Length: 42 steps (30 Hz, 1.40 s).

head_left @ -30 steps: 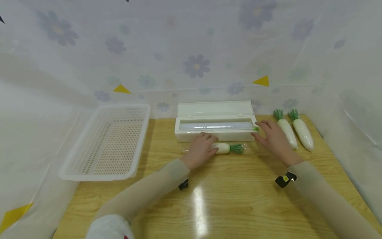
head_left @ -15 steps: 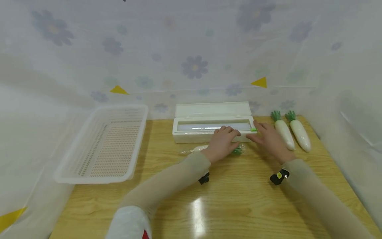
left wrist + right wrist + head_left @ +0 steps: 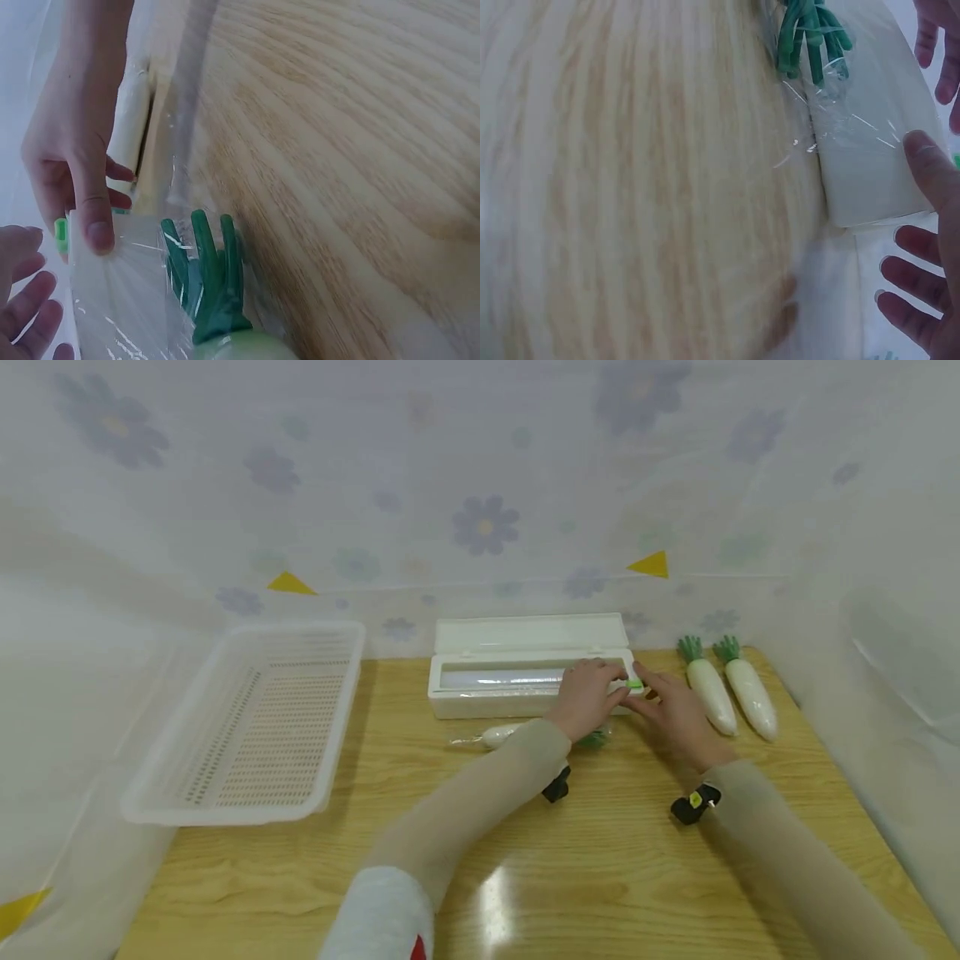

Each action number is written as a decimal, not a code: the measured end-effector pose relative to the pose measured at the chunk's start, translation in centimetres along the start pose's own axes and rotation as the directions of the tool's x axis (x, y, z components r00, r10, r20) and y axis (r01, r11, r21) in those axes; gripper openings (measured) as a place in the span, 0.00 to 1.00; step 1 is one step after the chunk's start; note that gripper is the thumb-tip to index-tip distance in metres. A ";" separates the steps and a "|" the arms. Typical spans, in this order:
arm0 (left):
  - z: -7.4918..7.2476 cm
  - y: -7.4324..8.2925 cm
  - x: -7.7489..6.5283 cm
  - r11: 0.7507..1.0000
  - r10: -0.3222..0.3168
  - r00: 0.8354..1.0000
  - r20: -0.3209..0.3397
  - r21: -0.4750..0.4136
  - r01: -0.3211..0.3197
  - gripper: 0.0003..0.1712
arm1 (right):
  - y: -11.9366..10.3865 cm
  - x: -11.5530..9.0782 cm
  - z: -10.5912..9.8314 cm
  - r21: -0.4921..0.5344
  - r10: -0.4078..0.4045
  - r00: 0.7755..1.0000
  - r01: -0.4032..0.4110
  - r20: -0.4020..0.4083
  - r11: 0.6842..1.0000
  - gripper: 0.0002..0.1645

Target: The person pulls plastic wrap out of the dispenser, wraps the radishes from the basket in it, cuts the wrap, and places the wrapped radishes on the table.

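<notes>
A white cling film dispenser [image 3: 480, 704] stands at the table's back with its lid raised and a film roll [image 3: 502, 678] inside. My left hand [image 3: 587, 697] is over its right part, fingers loosely bent, close to the green cutter slider [image 3: 634, 683]. In the left wrist view those fingers [image 3: 30, 315] hold nothing visible. My right hand [image 3: 671, 714] grips the dispenser's right end, its thumb [image 3: 930, 169] on the front face and index finger beside the slider. A white radish [image 3: 501, 736] with green leaves [image 3: 214, 277], under clear film, lies before the dispenser, partly hidden by my left arm.
On the right lie two more white radishes, one [image 3: 711, 697] beside the other [image 3: 751, 700]. A white slotted basket [image 3: 341, 718] stands on the left. Floral sheeting [image 3: 375, 485] closes off the back and sides of the wooden table [image 3: 600, 877].
My left hand has moved right and up, from the wrapped radish to the dispenser's right end near the slider. My right hand stays at that end, with its thumb and index finger closer in.
</notes>
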State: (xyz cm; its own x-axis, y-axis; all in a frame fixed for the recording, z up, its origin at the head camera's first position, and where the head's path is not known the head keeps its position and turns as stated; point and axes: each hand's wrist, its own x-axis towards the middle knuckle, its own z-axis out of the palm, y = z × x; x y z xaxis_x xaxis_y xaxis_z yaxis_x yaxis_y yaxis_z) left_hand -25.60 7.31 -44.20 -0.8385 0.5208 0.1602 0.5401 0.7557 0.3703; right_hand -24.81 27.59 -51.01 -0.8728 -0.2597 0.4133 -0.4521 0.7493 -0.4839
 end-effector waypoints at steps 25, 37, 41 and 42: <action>1.4 -0.3 2.9 0.998 0.022 0.999 -0.034 -0.051 -0.024 0.12 | -0.1 0.1 0.0 0.081 0.075 0.997 -0.074 -0.011 0.994 0.37; 0.4 -0.8 2.6 0.994 0.083 0.997 0.012 -0.073 -0.081 0.12 | -0.5 -0.1 -0.3 -0.026 0.086 0.996 -0.086 -0.020 0.996 0.39; 0.3 -1.1 2.6 0.995 0.086 0.996 0.032 -0.059 -0.084 0.12 | -0.6 -0.2 -0.4 -0.025 0.105 0.994 -0.105 -0.015 0.994 0.40; 0.2 -1.2 2.6 0.995 0.087 0.995 0.040 -0.050 -0.085 0.12 | -0.5 -0.2 -0.4 -0.022 0.108 0.994 -0.108 -0.012 0.994 0.40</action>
State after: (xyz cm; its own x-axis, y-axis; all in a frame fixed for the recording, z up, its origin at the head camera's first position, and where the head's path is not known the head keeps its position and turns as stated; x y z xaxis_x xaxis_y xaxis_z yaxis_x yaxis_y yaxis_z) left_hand -28.39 7.79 -44.41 -0.7850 0.5997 0.1554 0.6049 0.6879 0.4011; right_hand -24.28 27.49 -50.53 -0.9142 -0.1696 0.3681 -0.3507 0.7862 -0.5088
